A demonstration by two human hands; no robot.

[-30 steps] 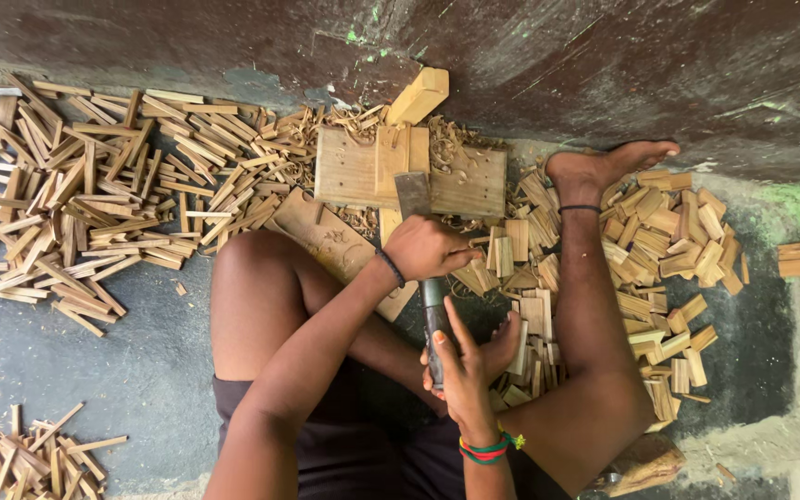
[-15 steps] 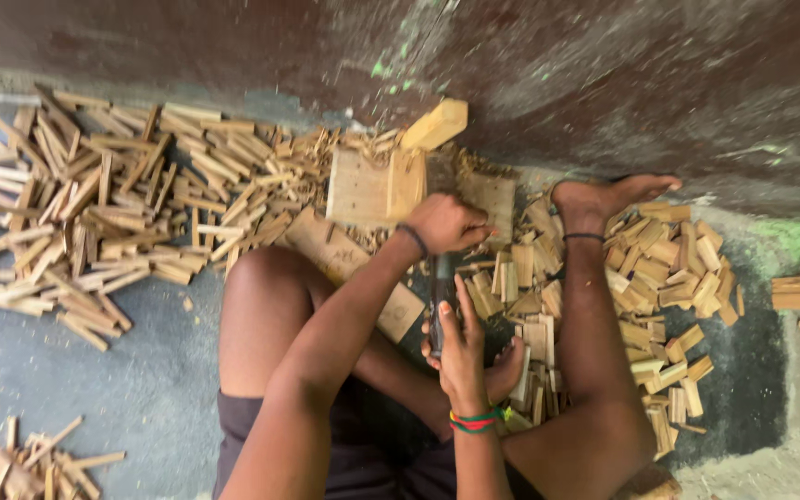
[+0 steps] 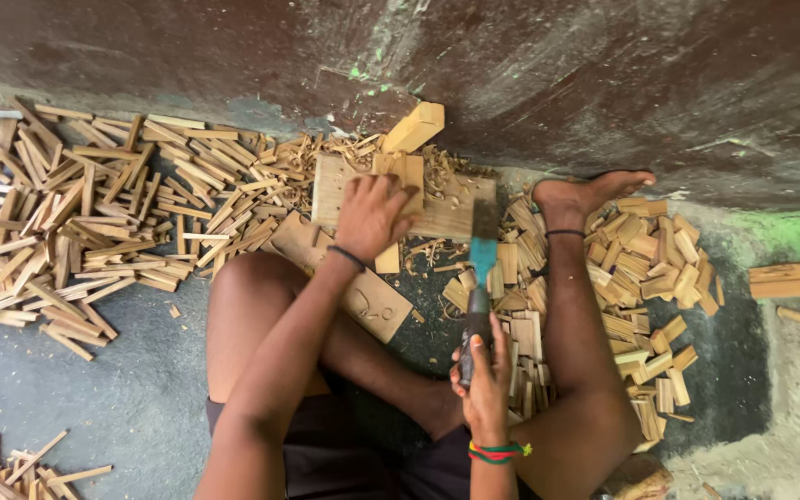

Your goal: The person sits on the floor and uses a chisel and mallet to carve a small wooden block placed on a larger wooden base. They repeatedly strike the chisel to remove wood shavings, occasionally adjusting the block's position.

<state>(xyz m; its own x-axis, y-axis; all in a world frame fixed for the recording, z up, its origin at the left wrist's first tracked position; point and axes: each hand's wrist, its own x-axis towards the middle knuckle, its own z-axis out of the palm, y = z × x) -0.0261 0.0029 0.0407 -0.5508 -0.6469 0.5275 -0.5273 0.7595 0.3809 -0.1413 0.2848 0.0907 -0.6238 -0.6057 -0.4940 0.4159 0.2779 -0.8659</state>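
Far left floor: a wide heap of thin wood sticks (image 3: 76,222) lay on the grey floor (image 3: 94,389), and a smaller bunch of sticks (image 3: 20,468) was at the bottom left corner.
Left hand: the left hand (image 3: 374,215) lay on an upright wood piece (image 3: 402,176), fingers closed together around it and holding it on the chopping block (image 3: 437,206).
Block surroundings: pale shavings (image 3: 344,148) were beside the block, a light wood block (image 3: 413,127) leaned at the dark wall (image 3: 604,74) behind it, and a flat board (image 3: 363,287) lay in front of it.
Right hand: the right hand (image 3: 487,389) was clamped on the handle of a cleaver (image 3: 481,268), whose blade pointed to the chopping block.
Right side: short cut wood pieces (image 3: 650,278) were piled around the bare foot (image 3: 585,194).
Far right: two long planks (image 3: 798,278) lay near the wall.
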